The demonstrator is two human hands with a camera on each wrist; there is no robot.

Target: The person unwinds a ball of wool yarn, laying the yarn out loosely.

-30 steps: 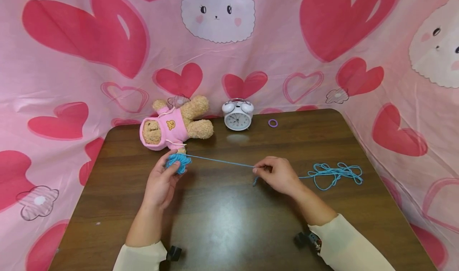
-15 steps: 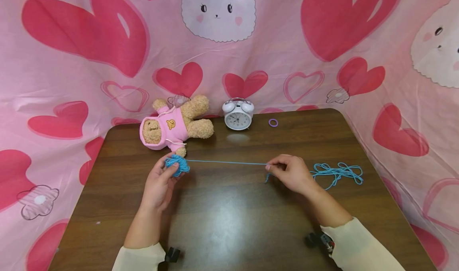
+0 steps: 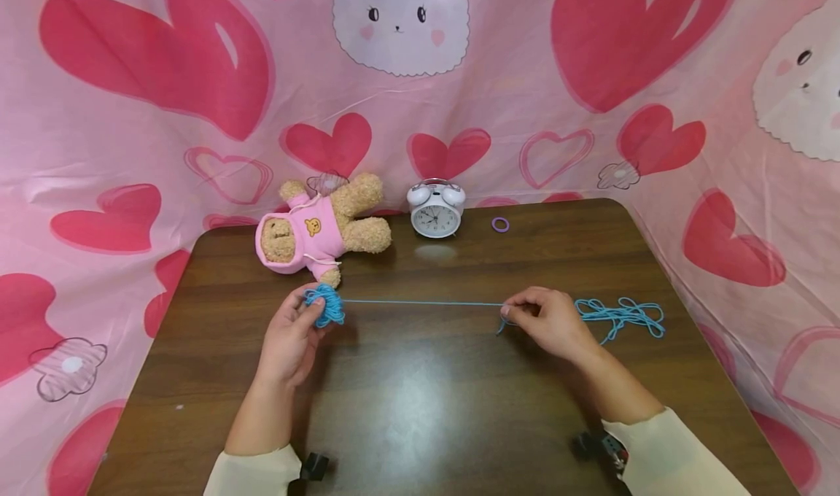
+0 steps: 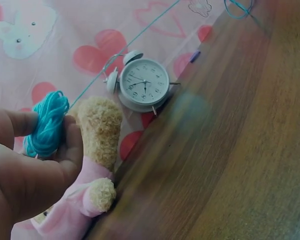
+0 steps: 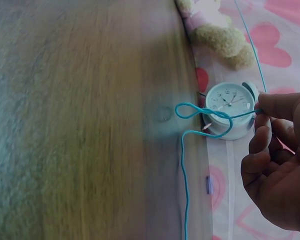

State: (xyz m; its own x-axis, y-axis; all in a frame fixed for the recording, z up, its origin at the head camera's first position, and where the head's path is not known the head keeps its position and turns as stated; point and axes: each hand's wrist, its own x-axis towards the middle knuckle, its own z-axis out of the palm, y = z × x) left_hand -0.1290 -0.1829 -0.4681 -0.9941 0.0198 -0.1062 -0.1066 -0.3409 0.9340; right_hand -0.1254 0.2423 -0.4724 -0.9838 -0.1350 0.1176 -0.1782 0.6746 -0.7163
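Note:
My left hand (image 3: pixel 292 335) grips a small wound bundle of blue yarn (image 3: pixel 324 306) between thumb and fingers, at the left of the table. From that bundle a taut blue strand (image 3: pixel 420 303) runs level across to my right hand (image 3: pixel 547 322), whose thumb and forefinger pinch it. Below the pinch, in the right wrist view, the yarn hangs in a small loop (image 5: pixel 190 110) and a trailing length. Farther right, a loose tangle of the same yarn (image 3: pixel 620 317) lies on the table in several loops.
A teddy bear in a pink hoodie (image 3: pixel 321 227) lies on its back behind my left hand. Near the back edge stand a white twin-bell alarm clock (image 3: pixel 436 215) and a purple ring (image 3: pixel 500 225). Pink heart-patterned cloth (image 3: pixel 407 102) hangs behind the wooden table (image 3: pixel 407 379).
My right hand has moved right, lengthening the strand between the hands and drawing it level. My left hand, with the yarn bundle, has shifted only slightly.

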